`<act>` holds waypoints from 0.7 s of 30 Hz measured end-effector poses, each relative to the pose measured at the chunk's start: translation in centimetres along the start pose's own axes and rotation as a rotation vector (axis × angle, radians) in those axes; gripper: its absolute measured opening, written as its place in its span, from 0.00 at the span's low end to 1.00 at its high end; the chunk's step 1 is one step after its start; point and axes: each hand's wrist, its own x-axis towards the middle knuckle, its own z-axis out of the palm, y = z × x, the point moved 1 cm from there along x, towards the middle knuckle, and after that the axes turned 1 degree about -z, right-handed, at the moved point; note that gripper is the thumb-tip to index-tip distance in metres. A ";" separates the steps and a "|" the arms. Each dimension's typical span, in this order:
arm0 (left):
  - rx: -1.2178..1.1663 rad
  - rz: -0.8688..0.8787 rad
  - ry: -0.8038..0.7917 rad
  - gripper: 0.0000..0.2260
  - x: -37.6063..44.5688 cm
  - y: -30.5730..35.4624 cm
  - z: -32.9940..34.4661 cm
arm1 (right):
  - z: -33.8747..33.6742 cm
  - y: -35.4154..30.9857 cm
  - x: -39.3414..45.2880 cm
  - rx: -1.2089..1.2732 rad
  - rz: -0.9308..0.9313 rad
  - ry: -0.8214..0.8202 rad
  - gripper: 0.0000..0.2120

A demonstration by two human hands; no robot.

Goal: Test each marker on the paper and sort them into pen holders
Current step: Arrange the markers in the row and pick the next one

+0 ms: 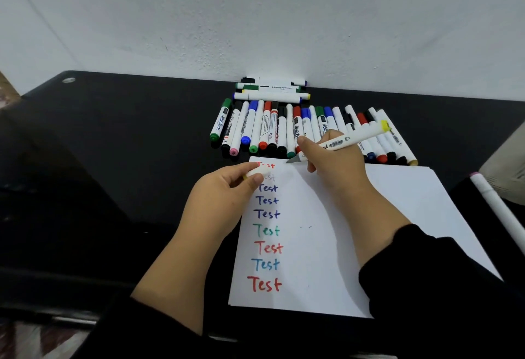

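A person's right hand [332, 154] grips a white marker [352, 138] with a yellow end cap, fingers and thumb curled closed around the barrel. Its grey chisel tip [292, 159] points down-left and sits at the top edge of a white sheet of paper [397, 216]; whether it touches the paper cannot be told.

The left hand [224, 191] pinches a small white cap [257, 172] between thumb and fingertips, the other fingers curled in, over the paper's upper-left corner.

The paper lies on a black table [113, 174]. Down its left side runs a column of the handwritten word "Test" [264, 284] in red, blue and green; the top 2 are partly hidden by the left hand.

Beyond the paper, a row of markers [284, 128] lies side by side, with caps in green, black, blue, red and pink. Behind that row, a smaller stack of white markers [272, 92] lies crosswise against the wall [255, 17].

At the right edge, 1 more white marker [497, 208] with a pink tip lies on the table, apart from the paper. A pale object [508, 171] near it is cut off by the frame.
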 end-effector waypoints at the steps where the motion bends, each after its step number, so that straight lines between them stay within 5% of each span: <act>1: 0.004 0.004 0.003 0.14 0.0 0.1 0.0 | 0.1 0.0 0.0 -0.006 -0.009 -0.006 0.16; 21: 0.029 0.008 -0.014 0.14 -0.2 0.5 0.4 | 0.1 0.2 0.1 -0.050 0.004 -0.006 0.15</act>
